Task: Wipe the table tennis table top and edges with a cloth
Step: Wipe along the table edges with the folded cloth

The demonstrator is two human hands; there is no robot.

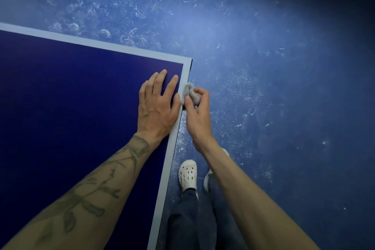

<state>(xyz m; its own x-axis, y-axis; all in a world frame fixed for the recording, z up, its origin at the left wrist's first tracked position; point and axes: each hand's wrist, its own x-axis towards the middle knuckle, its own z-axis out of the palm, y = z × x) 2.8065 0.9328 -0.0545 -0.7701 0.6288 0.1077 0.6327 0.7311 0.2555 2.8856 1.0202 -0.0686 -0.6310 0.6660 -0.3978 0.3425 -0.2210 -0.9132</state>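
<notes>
Dark-blue table tennis table (71,107): right hand (197,111) pinches a bunched grey cloth (189,95) against the side edge near the corner; left hand (157,103) lies spread flat; remaining edges apparently unwiped.

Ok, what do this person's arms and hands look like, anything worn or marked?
Both arms are bare, with no sleeves in view. The left hand and right hand wear no gloves, rings or watch. The left forearm carries a dark leafy vine tattoo, with a band at the wrist. The right forearm shows no markings.
</notes>
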